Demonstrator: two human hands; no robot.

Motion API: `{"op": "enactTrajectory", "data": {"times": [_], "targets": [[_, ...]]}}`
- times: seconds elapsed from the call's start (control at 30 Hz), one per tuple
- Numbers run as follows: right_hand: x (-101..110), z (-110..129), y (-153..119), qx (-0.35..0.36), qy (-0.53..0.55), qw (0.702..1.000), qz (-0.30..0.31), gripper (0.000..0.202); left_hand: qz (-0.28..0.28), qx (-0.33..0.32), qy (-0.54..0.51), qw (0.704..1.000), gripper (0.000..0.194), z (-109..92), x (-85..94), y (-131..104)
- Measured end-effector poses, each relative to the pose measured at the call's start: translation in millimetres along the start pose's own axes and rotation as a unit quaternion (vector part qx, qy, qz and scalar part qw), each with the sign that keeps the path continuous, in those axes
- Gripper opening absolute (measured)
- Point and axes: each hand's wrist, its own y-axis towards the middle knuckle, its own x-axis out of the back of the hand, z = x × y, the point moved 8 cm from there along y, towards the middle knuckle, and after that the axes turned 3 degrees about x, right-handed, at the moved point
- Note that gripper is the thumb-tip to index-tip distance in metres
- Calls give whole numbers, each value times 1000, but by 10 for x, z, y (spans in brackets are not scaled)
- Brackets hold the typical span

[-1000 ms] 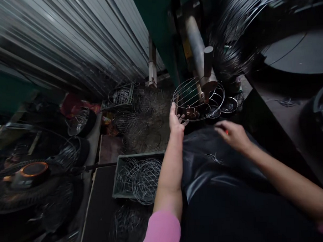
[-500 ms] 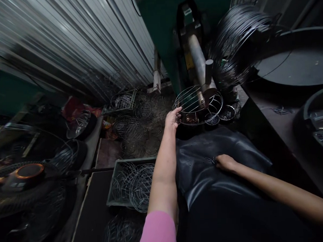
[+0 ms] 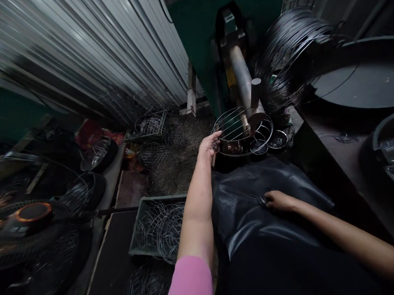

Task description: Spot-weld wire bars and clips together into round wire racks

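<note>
My left hand (image 3: 210, 144) is closed on the near-left rim of a round wire rack (image 3: 232, 127) with parallel bars across it. The rack lies roughly level around the metal arms of a welding machine (image 3: 242, 71), whose electrode tip comes down at its right part; whether they touch I cannot tell. Over a dark, shiny apron (image 3: 250, 180) on the lap, my right hand (image 3: 278, 201) is closed on small bent wire pieces (image 3: 258, 199). Its fingertips are partly hidden.
A green crate (image 3: 138, 228) of wire rings stands to the left. Small bowls (image 3: 277, 139) sit beneath the machine. A wire coil (image 3: 297, 43) and large dark basins (image 3: 354, 84) are at right. A fan (image 3: 33, 213) stands at far left, wire racks (image 3: 154, 153) lie on the floor.
The view has shifted slightly, so most things sit a little lower. Both hands keep their holds, and the wire rack stays around the machine's arms.
</note>
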Motion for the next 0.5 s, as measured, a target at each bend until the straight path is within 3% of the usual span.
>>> {"op": "enactTrajectory", "data": {"times": [0.07,0.17,0.23,0.3,0.4,0.5], "targets": [[8,-137,-105,-11,121,992,14,12,14,18,0,1000,28,17,-6,10],[34,-269,-239,-14,307,952,8,7,23,31,-4,999,27,50,-26,-5],[99,-334,-322,-15,330,944,-6,15,20,28,-13,999,26,66,-33,-34],[203,-422,-423,-34,266,963,-18,22,11,19,-24,999,26,82,-26,-67],[491,-471,-579,-25,42,997,-66,21,-4,6,-42,999,27,114,1,-111],[717,-403,-643,-15,-169,979,-116,18,-18,-2,-53,998,28,145,27,-144]]}}
